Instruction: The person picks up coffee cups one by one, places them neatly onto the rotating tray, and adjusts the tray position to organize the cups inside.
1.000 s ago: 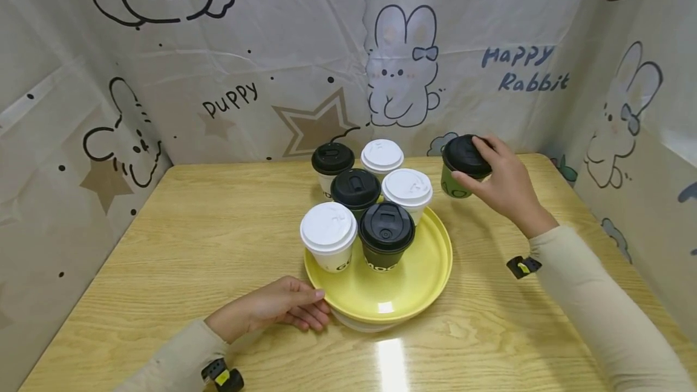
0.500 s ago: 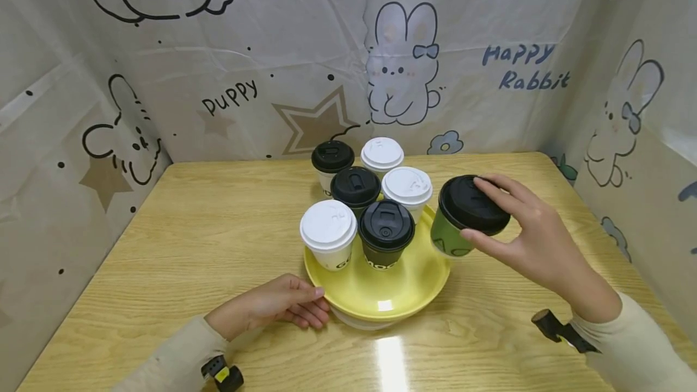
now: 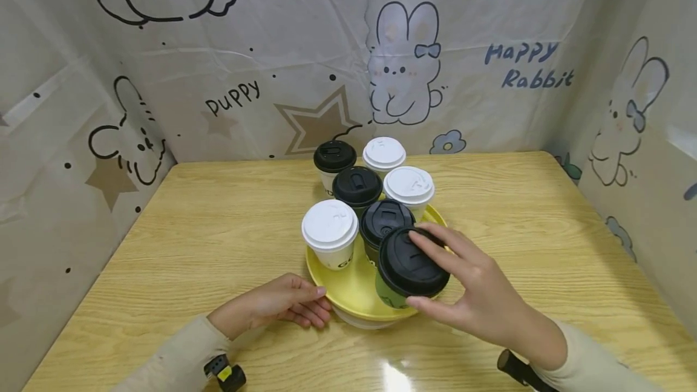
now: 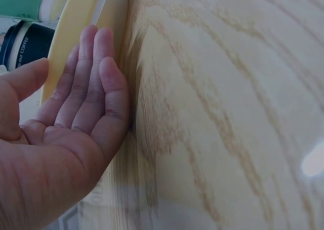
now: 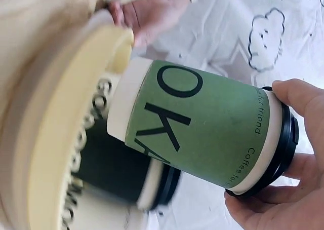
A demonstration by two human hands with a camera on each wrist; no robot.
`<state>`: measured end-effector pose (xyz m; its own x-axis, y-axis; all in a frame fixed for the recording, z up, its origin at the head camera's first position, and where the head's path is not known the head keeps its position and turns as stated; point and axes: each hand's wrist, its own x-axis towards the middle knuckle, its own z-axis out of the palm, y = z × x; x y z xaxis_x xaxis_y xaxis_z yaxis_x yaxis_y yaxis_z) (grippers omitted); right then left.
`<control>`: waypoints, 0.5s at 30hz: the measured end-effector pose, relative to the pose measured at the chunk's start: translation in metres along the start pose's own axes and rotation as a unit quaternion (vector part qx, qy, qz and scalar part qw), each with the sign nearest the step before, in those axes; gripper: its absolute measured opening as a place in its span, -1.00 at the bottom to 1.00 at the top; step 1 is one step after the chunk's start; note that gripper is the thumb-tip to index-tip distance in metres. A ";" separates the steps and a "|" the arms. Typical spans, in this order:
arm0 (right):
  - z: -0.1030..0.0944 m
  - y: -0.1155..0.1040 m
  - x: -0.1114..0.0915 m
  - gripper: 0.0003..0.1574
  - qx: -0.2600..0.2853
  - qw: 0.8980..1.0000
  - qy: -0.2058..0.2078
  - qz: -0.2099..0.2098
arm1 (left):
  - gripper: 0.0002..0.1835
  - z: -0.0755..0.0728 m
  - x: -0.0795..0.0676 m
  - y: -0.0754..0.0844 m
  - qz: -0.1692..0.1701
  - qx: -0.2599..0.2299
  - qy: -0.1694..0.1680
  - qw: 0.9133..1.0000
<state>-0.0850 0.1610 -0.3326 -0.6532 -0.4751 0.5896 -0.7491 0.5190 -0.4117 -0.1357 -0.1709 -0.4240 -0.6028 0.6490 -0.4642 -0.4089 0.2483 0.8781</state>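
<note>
My right hand (image 3: 479, 295) grips a green paper coffee cup (image 5: 197, 123) by its black lid (image 3: 412, 264), thumb on one side and fingers on the other. In the right wrist view the cup's white bottom is close over the yellow round plate (image 3: 348, 292), beside a dark cup (image 5: 116, 159) standing on it. My left hand (image 3: 280, 301) lies at the plate's near left edge. Its thumb is at the rim and its relaxed fingers (image 4: 93, 83) lie along the side, palm showing in the left wrist view.
On the plate stand a white-lidded cup (image 3: 330, 225), a black-lidded cup (image 3: 388, 219) and more cups behind. At the back are another black-lidded cup (image 3: 334, 156) and a white-lidded one (image 3: 383, 151). A pale base (image 3: 363, 320) shows under the plate. Printed cloth (image 3: 245, 47) surrounds the wooden table (image 3: 218, 222).
My right hand has carried the green cup from the table's back right, toward me and left, over the plate's near right part. My left hand has stayed at the rim.
</note>
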 end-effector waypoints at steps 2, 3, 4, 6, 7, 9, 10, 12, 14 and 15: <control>0.011 -0.002 0.002 -0.08 -0.004 1.000 -0.009 -0.016 | -0.54 0.000 0.001 0.000 -0.001 -0.002 -0.002 1.000; 0.016 -0.003 0.003 -0.08 -0.004 1.000 -0.013 -0.024 | -0.55 -0.001 0.001 0.000 0.000 -0.002 -0.003 1.000; 0.021 -0.004 0.004 -0.07 -0.006 0.999 -0.016 -0.033 | -0.55 -0.001 0.001 0.000 0.000 -0.003 -0.003 1.000; 0.031 -0.005 0.007 -0.07 -0.009 0.999 -0.020 -0.047 | -0.56 -0.001 0.001 -0.001 0.001 -0.004 -0.005 1.000; 0.036 -0.005 0.008 -0.06 -0.009 0.998 -0.020 -0.054 | -0.56 -0.001 0.001 -0.001 0.001 -0.004 -0.006 1.000; 0.045 -0.006 0.012 -0.07 -0.008 0.997 -0.016 -0.070 | -0.56 -0.001 0.001 -0.001 0.002 -0.004 -0.007 1.000; 0.049 -0.007 0.014 -0.07 -0.009 0.997 -0.013 -0.076 | -0.56 -0.001 0.001 -0.001 0.002 -0.005 -0.007 1.000; 0.057 -0.008 0.017 -0.07 -0.009 0.996 -0.006 -0.086 | -0.56 -0.001 0.000 -0.001 0.002 -0.004 -0.008 1.000; 0.063 -0.008 0.019 -0.06 -0.012 0.995 0.001 -0.095 | -0.56 -0.001 0.000 0.000 0.005 -0.003 -0.009 1.000; 0.065 -0.009 0.020 -0.05 -0.017 0.995 0.003 -0.097 | -0.56 -0.001 0.000 0.000 0.006 -0.002 -0.010 1.000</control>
<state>-0.0988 0.1005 -0.3626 -0.4954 -0.5648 0.6600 -0.8572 0.4408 -0.2662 -0.1364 -0.1718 -0.4240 -0.5941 0.6662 -0.4507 -0.4045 0.2369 0.8833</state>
